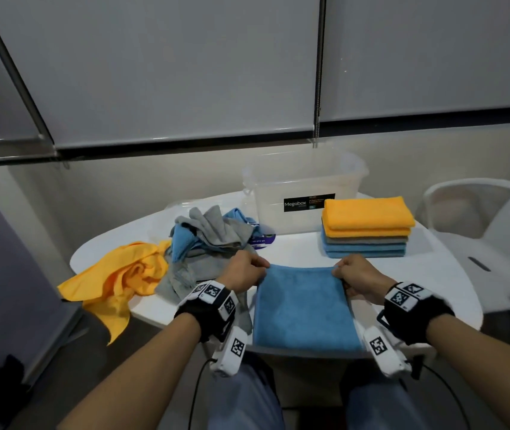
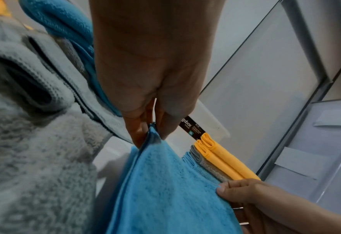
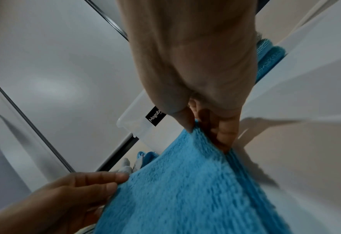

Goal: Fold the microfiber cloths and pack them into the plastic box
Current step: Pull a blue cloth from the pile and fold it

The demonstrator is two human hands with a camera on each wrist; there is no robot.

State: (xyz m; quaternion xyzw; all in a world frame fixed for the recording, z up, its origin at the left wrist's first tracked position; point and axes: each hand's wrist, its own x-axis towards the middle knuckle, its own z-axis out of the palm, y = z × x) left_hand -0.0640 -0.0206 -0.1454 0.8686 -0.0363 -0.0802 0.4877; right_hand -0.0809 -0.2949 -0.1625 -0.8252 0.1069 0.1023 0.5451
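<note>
A blue microfiber cloth (image 1: 303, 308) lies doubled on the near part of the white table (image 1: 446, 274). My left hand (image 1: 249, 270) pinches its far left corner, and my right hand (image 1: 354, 273) pinches its far right corner. In the left wrist view thumb and fingers (image 2: 165, 125) pinch the blue cloth (image 2: 165, 190) at its edge. The right wrist view shows the same pinch by the right hand (image 3: 209, 126) on the blue cloth (image 3: 195, 190). A clear plastic box (image 1: 303, 193) with a black label stands at the back, with nothing visible inside it.
A stack of folded cloths (image 1: 367, 226), orange over grey over blue, sits right of the box. A heap of unfolded grey and blue cloths (image 1: 213, 234) and an orange cloth (image 1: 123, 277) draped over the edge lie on the left. A white chair (image 1: 477, 212) stands at the right.
</note>
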